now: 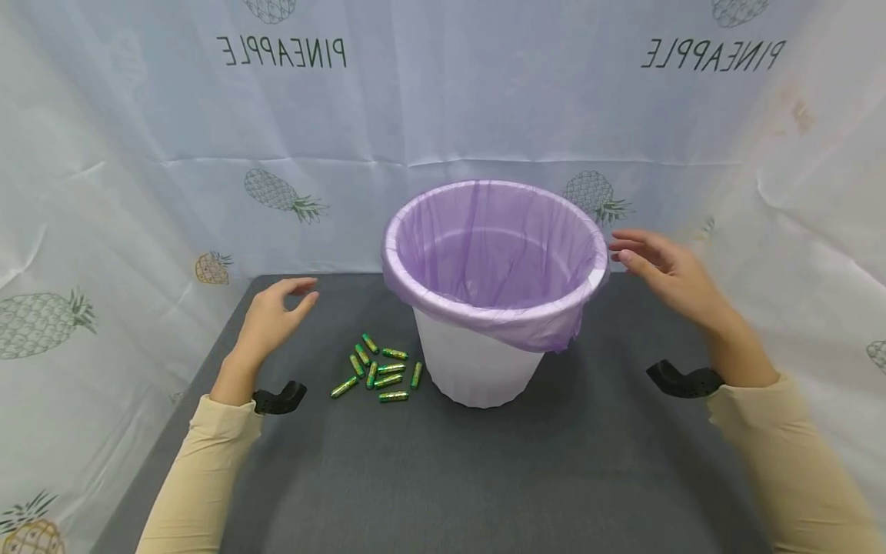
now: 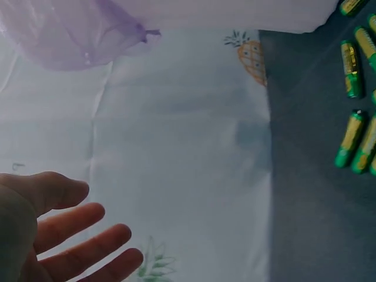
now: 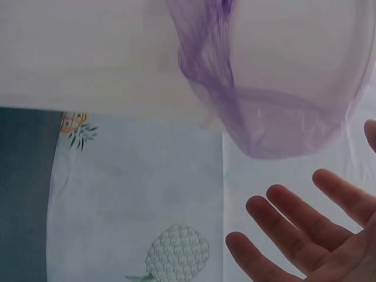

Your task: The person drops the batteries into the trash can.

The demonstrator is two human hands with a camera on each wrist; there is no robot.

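A white bin stands upright on the dark table, lined with a thin purple bag folded over its rim. Left of the bin lie several green and gold batteries, loosely scattered. My left hand hovers up and left of the batteries, fingers relaxed and holding nothing. Beside the bin's right rim is my right hand, also loose, its fingertips close to the bag's edge. In the right wrist view the bag's overhang hangs above the spread fingers. Batteries show at the right of the left wrist view.
Pale cloth printed with pineapples hangs behind the table and along both sides. The dark table extends in front of the bin. Each wrist carries a black camera mount.
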